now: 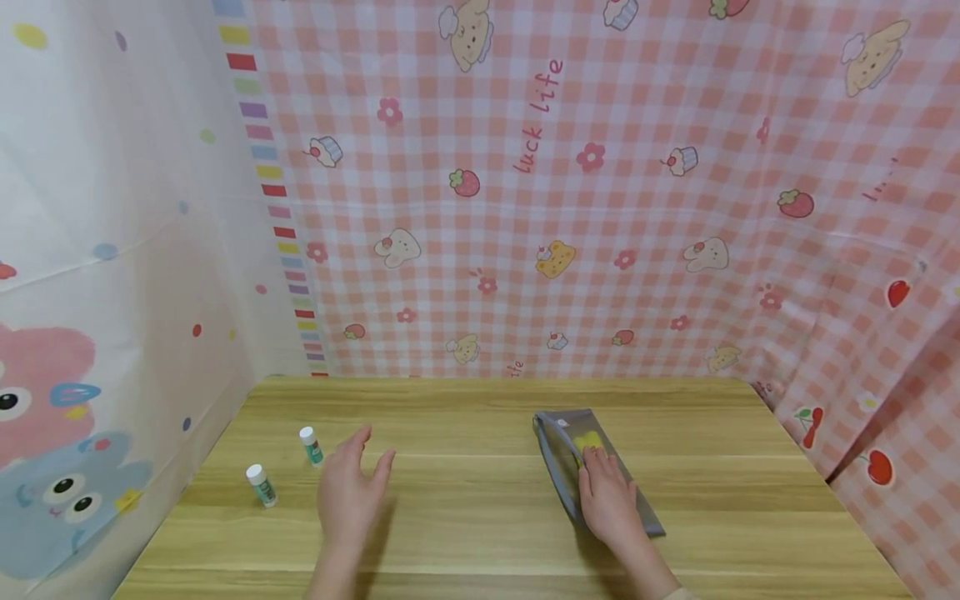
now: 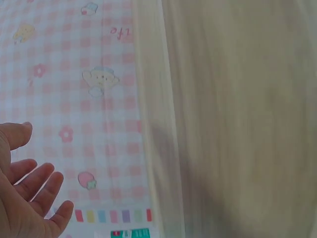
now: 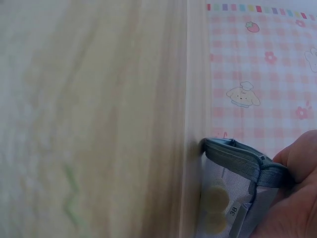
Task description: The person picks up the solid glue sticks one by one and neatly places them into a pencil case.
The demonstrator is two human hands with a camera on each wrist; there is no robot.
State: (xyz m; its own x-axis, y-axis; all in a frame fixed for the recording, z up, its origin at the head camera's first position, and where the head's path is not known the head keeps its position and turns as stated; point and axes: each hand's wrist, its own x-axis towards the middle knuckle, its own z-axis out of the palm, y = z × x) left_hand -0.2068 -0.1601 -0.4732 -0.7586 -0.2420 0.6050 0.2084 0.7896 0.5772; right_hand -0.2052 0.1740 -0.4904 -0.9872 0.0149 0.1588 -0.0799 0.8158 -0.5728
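My right hand (image 1: 609,498) grips a grey mesh zipper pouch (image 1: 558,467) at its side, fingers lying over its face. In the right wrist view, the zipper pouch (image 3: 233,163) has its zipped mouth partly parted, and the right hand (image 3: 292,198) holds its edge. Yellow round shapes (image 3: 216,199) show through the mesh, beside a tag reading 38. My left hand (image 1: 351,487) is held over the table at the left, thumb and fingers spread, holding nothing. Nearest to it lies a glue stick (image 1: 311,447) with a white cap and green label.
A second glue stick (image 1: 261,485) lies farther left, near the table's left edge. The wood-grain table (image 1: 465,517) meets a pink checked cloth (image 1: 480,208) at the back and right. A white patterned cloth (image 1: 112,292) hangs on the left.
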